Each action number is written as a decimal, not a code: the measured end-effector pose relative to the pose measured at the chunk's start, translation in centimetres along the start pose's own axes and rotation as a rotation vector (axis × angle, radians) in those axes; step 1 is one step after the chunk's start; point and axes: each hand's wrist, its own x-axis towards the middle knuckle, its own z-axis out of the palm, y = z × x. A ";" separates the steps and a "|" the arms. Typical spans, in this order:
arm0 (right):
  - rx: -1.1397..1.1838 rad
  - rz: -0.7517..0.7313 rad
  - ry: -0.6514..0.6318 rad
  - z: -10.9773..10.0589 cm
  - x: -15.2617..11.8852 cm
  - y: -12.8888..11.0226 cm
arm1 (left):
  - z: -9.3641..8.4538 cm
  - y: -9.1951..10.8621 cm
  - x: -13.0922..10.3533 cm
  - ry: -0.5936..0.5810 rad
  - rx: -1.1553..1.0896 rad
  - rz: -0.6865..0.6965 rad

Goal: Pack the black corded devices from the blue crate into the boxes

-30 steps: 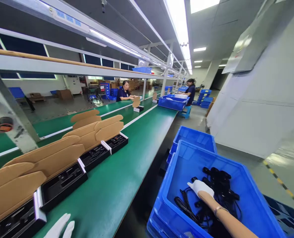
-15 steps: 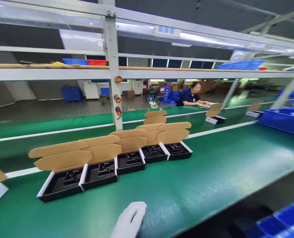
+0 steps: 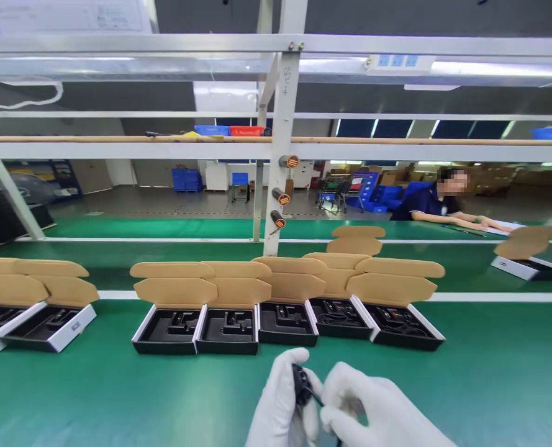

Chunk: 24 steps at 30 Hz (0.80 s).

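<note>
My left hand [image 3: 276, 400], in a white glove, is closed round a small black part [image 3: 300, 386] with a rounded shape; the fingers hide much of it. A thin black cable [image 3: 316, 398] runs from this part to my right hand [image 3: 373, 403]. That hand, gloved in white too, pinches the cable between thumb and fingers. Both hands are above the green work surface [image 3: 201, 397], in front of a row of open boxes. The nearest black tray box [image 3: 287, 338] lies just beyond my left hand.
Further boxes stand with brown lids raised: a left pair including one box [image 3: 33, 338], and a right box [image 3: 406, 338] holding coiled dark cables. A white post [image 3: 280, 124] carries a shelf rail [image 3: 164, 151] overhead. Across the bench sits a person [image 3: 436, 202], arms on the surface.
The view has swung left and levelled. Only one gloved hand was visible before; now both are in view, holding the black part and its cable.
</note>
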 end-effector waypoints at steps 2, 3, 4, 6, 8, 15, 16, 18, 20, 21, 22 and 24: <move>-0.106 -0.118 0.125 -1.2 4.3 -0.7 | -1.7 1.4 0.3 0.054 0.070 0.132; -0.148 -0.167 0.267 -2.1 6.6 -0.7 | -2.4 2.0 0.4 0.087 0.121 0.164; -0.179 -0.202 0.445 -3.0 9.1 -0.4 | -3.0 2.7 0.5 0.124 0.173 0.181; -0.213 -0.267 0.758 -4.8 14.0 0.1 | -3.8 3.7 0.7 0.202 0.245 0.197; -0.279 -0.340 0.942 -6.1 18.4 0.4 | -4.2 4.3 1.1 0.255 0.266 0.205; -0.517 -0.473 0.982 -8.0 24.5 -1.1 | -4.9 5.2 2.7 0.275 0.124 0.154; -0.491 -0.471 0.966 -8.1 24.1 -1.3 | -4.9 5.4 3.0 0.255 0.094 0.140; -0.388 -0.447 0.934 -8.3 22.3 -1.9 | -5.0 5.7 3.6 0.230 0.019 0.103; -0.259 -0.429 0.835 -7.6 19.2 -2.5 | -5.1 5.9 4.1 0.204 -0.071 0.049; -0.207 -0.441 0.736 -6.9 17.4 -2.9 | -5.2 5.9 4.3 0.186 -0.112 0.022; -0.167 -0.474 0.585 -6.0 15.4 -3.2 | -5.2 5.8 4.4 0.163 -0.139 -0.004; -0.161 -0.569 0.252 -3.6 11.9 -3.8 | -5.2 5.5 4.6 0.115 -0.156 -0.090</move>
